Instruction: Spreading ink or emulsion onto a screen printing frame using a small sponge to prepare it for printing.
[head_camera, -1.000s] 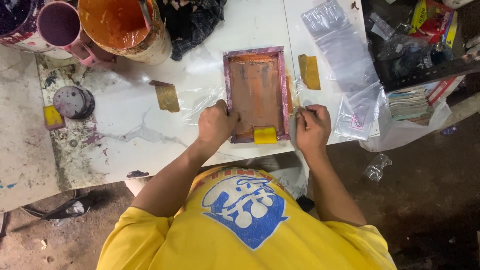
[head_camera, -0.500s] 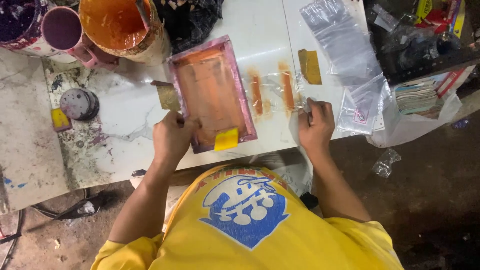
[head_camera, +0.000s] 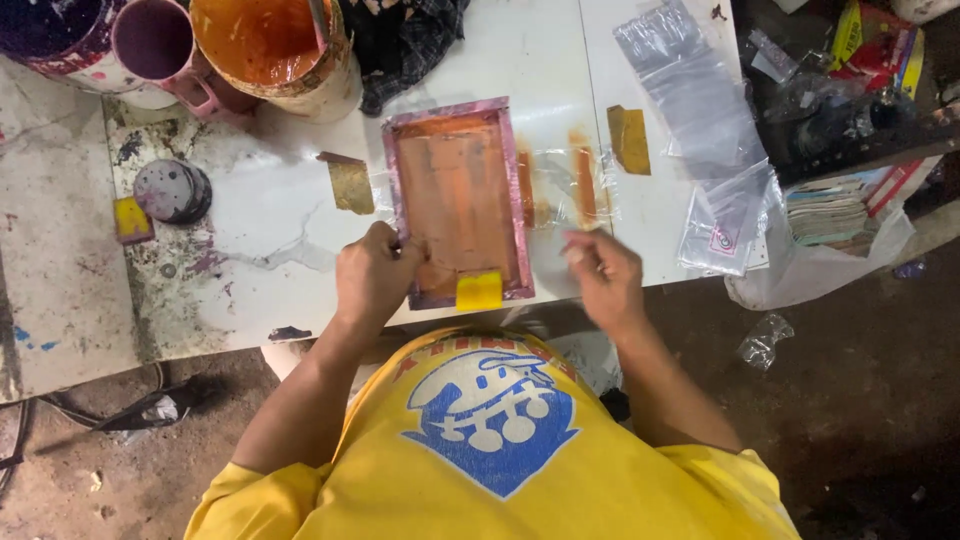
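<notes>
Since half a second before, the frame (head_camera: 458, 205) had swung back from its tilt to lie nearly square to the table edge, covering part of the bag (head_camera: 565, 188) it had bared, and the right hand (head_camera: 603, 275) had slid in toward it. At far left stood a dark tub (head_camera: 45, 30), a purple mug (head_camera: 160, 45) and a round bucket (head_camera: 272, 50) slick with orange ink. Below them lay a round paint-crusted lid (head_camera: 172, 192) and a small yellow block (head_camera: 132, 219) on the stained, cracked white table (head_camera: 270, 250). A flat ochre card (head_camera: 350, 183) lay just left of the frame. The left hand (head_camera: 372, 275) gripped the frame's lower left corner, fingers curled over its pink rim. The rectangular mesh was orange-stained, with a yellow tab (head_camera: 479, 291) at its near edge. The clear, glossy bag carried two orange stripes. The right hand pinched the bag's near edge with thumb and fingertips. Farther right lay another ochre card (head_camera: 630, 140) and limp clear bags (head_camera: 700, 110).
</notes>
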